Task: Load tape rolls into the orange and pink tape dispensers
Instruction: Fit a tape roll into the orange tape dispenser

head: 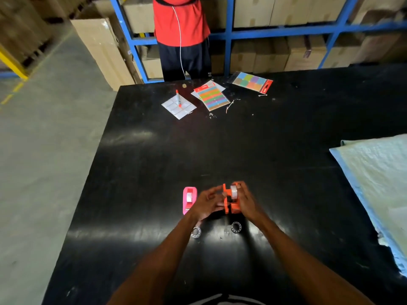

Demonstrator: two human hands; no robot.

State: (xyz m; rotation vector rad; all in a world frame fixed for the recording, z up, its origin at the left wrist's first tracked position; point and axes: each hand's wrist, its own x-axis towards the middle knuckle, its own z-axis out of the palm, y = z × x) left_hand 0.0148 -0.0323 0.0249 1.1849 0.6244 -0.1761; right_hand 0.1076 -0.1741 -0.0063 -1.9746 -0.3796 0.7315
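Observation:
The orange tape dispenser (pixel 231 202) is held between both hands just above the black table (pixel 154 161). It is split open into two halves, and a clear tape roll (pixel 234 192) sits between them. My right hand (pixel 246 201) grips the right half. My left hand (pixel 207 203) holds the left half with fingertips at the gap. The pink tape dispenser (pixel 189 200) lies on the table to the left, a tape roll (pixel 189 196) seated inside it. Two loose clear tape rolls (pixel 196 232) (pixel 236 227) lie flat on the table nearer to me.
At the far side lie a white label sheet (pixel 178 107) with an orange marker (pixel 178 98), and two packs of coloured labels (pixel 212 96) (pixel 252 82). A person in a red shirt (pixel 180 20) stands behind the table by blue shelving (pixel 229 34). A pale woven sack (pixel 378 179) covers the right edge.

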